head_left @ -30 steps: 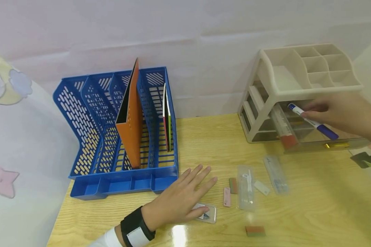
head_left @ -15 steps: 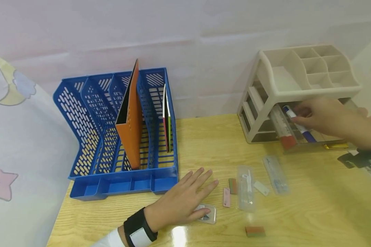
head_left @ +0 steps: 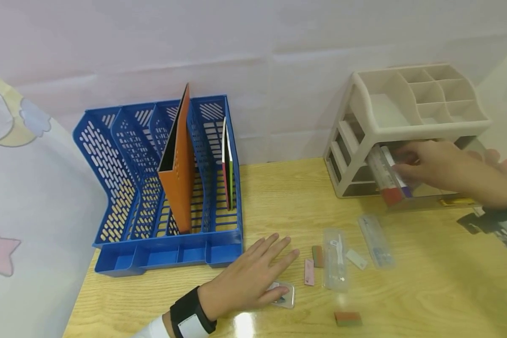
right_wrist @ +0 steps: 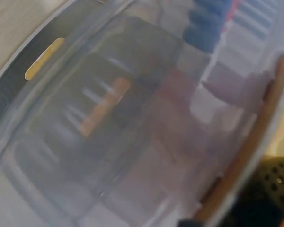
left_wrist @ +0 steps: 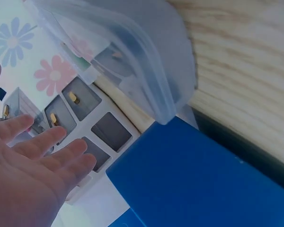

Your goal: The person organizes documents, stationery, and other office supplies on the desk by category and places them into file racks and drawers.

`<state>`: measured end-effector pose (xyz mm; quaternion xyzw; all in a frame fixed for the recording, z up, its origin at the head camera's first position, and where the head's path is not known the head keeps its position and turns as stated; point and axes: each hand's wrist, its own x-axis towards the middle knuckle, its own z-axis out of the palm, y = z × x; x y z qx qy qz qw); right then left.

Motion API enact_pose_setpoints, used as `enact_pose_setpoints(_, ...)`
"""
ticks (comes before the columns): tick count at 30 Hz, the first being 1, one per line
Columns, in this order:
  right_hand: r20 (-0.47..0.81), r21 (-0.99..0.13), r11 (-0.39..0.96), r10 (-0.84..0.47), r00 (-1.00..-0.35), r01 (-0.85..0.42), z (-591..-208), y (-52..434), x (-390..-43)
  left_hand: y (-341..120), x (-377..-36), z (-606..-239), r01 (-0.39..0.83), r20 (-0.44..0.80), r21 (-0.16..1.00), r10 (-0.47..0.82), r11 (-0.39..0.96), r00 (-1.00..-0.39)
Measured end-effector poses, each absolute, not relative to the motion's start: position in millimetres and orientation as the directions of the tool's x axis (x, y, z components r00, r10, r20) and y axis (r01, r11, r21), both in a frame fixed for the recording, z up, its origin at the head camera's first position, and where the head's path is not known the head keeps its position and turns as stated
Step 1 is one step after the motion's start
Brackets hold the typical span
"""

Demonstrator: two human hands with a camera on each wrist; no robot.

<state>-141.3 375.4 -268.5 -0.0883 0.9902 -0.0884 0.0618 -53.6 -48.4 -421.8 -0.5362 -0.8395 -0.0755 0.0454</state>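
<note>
Blue-capped marker (head_left: 395,176) pinched by right hand (head_left: 437,166) in clear drawer (head_left: 422,192), left hand (head_left: 247,277) spread flat on wooden table (head_left: 426,291)

A bright blue file rack (head_left: 152,188) with slotted perforations holds an orange folder (head_left: 179,164) with a black inner face and a thin book (head_left: 227,164) edged in white, red and green. The counter (head_left: 279,197) is pale yellow wood grain. The drawer unit (head_left: 405,108) is cream, with a clear drawer (head_left: 422,195) bearing a gold handle. The marker (head_left: 395,176) is white with a purple-blue cap. A pink eraser (head_left: 309,272) lies beside a green-and-brown one (head_left: 318,256). The wrist strap (head_left: 190,312) is black.
</note>
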Motion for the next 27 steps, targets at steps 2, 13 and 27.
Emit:
enact_pose_setpoints(2,-0.114,-0.179,0.97,-0.187,-0.976,-0.165,-268,376,-138,-48,-54,-422,0.906,0.154,0.081,0.893,0.416,-0.423)
enact_pose_setpoints(13,-0.053,-0.222,0.965,-0.153,-0.987,-0.138,-259,384,-109,-48,-57,-419,0.902,0.195,0.056,0.882,0.428,-0.43)
enact_pose_setpoints(27,0.5,-0.507,0.787,-0.065,-0.863,-0.353,-276,397,-66,-44,-61,-413,0.896,0.287,0.071,0.852,0.437,-0.438)
